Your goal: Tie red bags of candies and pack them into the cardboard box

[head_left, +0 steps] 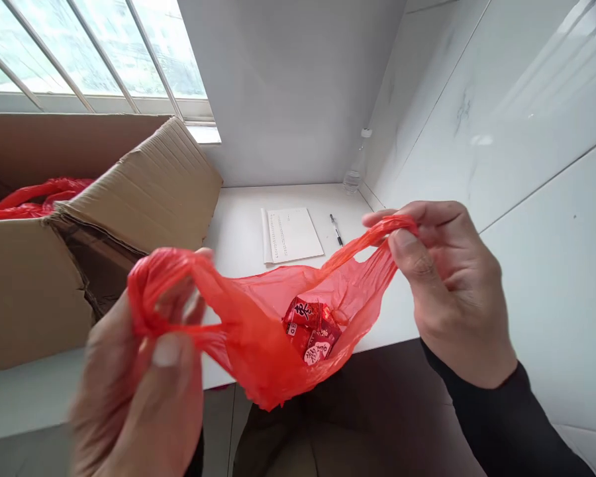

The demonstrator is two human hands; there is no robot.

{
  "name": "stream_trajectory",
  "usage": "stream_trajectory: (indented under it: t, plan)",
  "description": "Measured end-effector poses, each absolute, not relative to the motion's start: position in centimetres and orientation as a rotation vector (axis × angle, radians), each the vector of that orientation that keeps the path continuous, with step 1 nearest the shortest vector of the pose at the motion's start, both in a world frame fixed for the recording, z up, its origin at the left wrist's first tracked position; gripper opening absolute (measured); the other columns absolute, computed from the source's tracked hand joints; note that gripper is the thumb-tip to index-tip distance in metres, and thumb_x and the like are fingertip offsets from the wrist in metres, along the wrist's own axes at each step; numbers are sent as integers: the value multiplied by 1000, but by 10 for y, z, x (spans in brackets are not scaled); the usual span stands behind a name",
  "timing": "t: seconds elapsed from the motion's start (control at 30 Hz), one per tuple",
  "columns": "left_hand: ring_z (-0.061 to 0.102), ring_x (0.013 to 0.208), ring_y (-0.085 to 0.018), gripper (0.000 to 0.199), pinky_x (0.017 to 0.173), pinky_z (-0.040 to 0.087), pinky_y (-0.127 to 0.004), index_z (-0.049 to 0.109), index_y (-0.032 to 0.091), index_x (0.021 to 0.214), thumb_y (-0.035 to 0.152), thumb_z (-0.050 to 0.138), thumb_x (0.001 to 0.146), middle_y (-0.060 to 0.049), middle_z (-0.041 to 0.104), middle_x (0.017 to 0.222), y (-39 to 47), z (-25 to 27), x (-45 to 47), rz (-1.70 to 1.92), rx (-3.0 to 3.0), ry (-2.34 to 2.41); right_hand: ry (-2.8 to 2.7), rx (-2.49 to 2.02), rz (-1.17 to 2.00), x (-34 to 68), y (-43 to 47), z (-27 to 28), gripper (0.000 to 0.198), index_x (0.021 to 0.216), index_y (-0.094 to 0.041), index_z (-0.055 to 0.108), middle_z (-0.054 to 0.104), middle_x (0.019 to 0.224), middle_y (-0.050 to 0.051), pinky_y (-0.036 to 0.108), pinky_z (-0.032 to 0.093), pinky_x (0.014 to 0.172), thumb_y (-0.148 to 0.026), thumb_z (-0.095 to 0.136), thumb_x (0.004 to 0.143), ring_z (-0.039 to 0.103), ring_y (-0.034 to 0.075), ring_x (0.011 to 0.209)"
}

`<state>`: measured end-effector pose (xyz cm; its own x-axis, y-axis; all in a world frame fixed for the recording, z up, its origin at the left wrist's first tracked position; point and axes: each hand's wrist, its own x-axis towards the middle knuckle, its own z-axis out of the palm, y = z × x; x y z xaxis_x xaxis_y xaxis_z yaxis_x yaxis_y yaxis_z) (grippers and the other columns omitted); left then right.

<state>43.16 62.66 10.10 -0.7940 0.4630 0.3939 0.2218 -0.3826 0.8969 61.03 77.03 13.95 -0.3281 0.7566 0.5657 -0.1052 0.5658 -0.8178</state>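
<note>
A thin red plastic bag [263, 338] hangs stretched between my two hands, its mouth open toward me. My left hand [144, 391] is closed round one looped handle at the lower left. At the right, my right hand [451, 285] pinches the other handle between thumb and fingers. Inside the bag lie a few small red shiny wrapped packets [312, 328] with dark and white characters on them. The bag hangs in front of the white table's near edge.
An open cardboard box [24, 285] with more red plastic bags [40, 199] stands at the left, below a barred window. On the white table [243, 232] lie a notebook [295, 235] and a pen [336, 230]. A clear bottle [355, 169] stands in the far corner by the tiled wall.
</note>
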Motion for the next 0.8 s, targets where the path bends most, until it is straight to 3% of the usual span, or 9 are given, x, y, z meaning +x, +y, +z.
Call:
stream_trajectory:
  t: [0.1,0.2,0.27,0.37,0.43,0.53,0.6,0.7,0.8]
  plan:
    - [57,128,-30,59,96,57,-46,47,44,143,30,67,89,-3,66,132,634,115,457,2171,883,1612,-1673,-477,1133,602,761,141,6,106,-26,56,67,97,0,32,55,83,-26,54,100,66,16,97]
    - [70,84,-21,57,68,64,-32,40,43,146,35,61,94,0,71,88,630,117,457,2098,845,1530,-1710,-409,1242,593,751,142,2,101,-26,56,64,90,-3,28,54,77,-26,55,100,66,13,87]
    - [61,59,-14,53,59,60,-24,44,38,143,36,62,94,4,59,66,627,118,454,1961,967,1532,-1761,-363,1252,587,746,144,2,99,-26,56,63,90,-4,27,53,76,-25,57,98,63,11,84]
    - [63,69,-15,61,63,61,-25,42,38,140,31,71,87,1,63,86,628,123,457,1681,1115,1511,-1856,-296,1166,580,740,146,8,102,-26,58,65,98,-3,30,52,87,-21,59,95,62,13,94]
    - [64,80,-17,54,67,60,-27,46,39,131,29,73,85,0,62,100,632,126,461,1581,1185,1455,-1951,-234,1096,579,736,147,15,104,-25,61,64,109,-1,33,49,97,-17,62,92,59,16,107]
    - [51,67,-12,13,59,50,-21,57,29,98,35,66,90,3,55,84,639,128,460,1554,1318,1467,-2051,-189,1080,581,734,143,27,114,-26,63,60,127,1,34,45,106,-20,68,88,50,20,126]
    - [42,59,-10,22,53,43,-20,55,24,82,41,56,96,4,49,73,642,127,456,1531,1336,1515,-2071,-238,1130,584,737,140,36,126,-28,59,56,135,2,36,41,111,-26,66,91,45,21,133]
    - [35,53,-8,32,48,35,-20,51,22,75,43,51,99,6,44,65,642,129,451,1489,1277,1521,-2088,-310,1292,585,744,137,37,135,-29,55,63,126,1,37,44,106,-31,57,98,55,18,120]
    - [38,52,-9,33,49,34,-21,51,22,75,44,50,99,6,43,60,640,131,448,1462,1223,1467,-2071,-308,1378,582,750,138,25,121,-29,65,67,105,-1,34,48,97,-35,60,97,61,16,103]
